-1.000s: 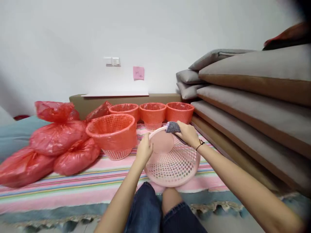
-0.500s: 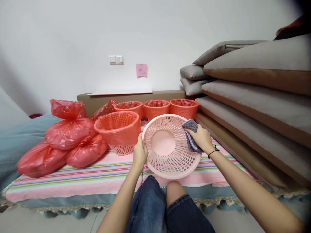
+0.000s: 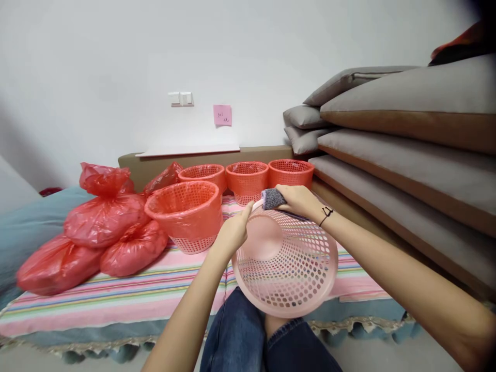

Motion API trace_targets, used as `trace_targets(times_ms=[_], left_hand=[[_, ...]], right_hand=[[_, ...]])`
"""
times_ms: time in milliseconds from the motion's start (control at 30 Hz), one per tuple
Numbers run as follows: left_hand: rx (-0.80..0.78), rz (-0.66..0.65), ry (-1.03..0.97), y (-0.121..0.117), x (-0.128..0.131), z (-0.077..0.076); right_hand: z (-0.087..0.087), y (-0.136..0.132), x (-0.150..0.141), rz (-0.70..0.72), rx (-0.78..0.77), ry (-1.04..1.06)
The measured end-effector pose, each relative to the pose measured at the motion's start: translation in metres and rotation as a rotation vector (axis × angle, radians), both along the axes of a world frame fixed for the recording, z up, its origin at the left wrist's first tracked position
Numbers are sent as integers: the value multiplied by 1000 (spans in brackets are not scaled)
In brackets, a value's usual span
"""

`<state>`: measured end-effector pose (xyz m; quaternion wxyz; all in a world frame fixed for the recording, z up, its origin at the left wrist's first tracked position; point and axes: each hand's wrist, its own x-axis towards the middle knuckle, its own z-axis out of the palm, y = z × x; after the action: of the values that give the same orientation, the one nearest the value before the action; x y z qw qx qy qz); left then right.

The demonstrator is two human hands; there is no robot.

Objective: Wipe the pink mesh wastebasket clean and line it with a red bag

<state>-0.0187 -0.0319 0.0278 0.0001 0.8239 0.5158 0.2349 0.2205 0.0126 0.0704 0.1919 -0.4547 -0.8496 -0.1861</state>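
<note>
A pale pink plastic basket [image 3: 306, 258] with a perforated wall is held tilted above my knees, its inside towards me. My left hand [image 3: 234, 230] is closed on the basket's rim at its upper left. At the far upper rim, my right hand [image 3: 300, 200] grips a dark grey cloth [image 3: 272, 199], which is folded over the rim close to my left fingers. Part of the cloth shows behind the rim under my right hand; the rest is hidden.
Red baskets lined with red plastic, one nearer [image 3: 184, 212] and several at the back [image 3: 247, 178], stand on a striped cloth [image 3: 127, 299]. Tied red bags [image 3: 104, 217] are piled left. Grey cushions [image 3: 395, 139] are stacked right. A low brown board [image 3: 155, 165] runs along the wall.
The basket has tipped and come lower and nearer to me. My left hand moved up its rim. My right hand and the cloth went from the inner right side to the upper rim.
</note>
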Motion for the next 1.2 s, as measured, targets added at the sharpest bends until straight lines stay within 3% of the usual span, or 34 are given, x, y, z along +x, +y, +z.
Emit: trace_targets(times_ms=[167,300,433,533,667,767,933,1200], left_hand=[[35,30,-144,4,-1,-8],[50,102,-427,-2,-3,-41],[45,184,-694,-14,2,-78],[72,234,-796,-21,4,-88],[135,239,-790,-20,-13,-78],[116,164,-713,-16,-34,-66],[10,32,-559,-9,-51,-47],[-60,-150,-383,6,-37,-20]], right_hand=[[-3,10,-8,-45,10,20],[-11,16,7,-286,-18,98],[-25,5,27,-559,-96,267],[-44,-8,31,-678,-143,437],[-66,-20,27,-681,-197,567],[-67,-21,24,-607,-199,565],[-43,-13,21,-455,-132,416],[-3,11,-4,-134,-36,89]])
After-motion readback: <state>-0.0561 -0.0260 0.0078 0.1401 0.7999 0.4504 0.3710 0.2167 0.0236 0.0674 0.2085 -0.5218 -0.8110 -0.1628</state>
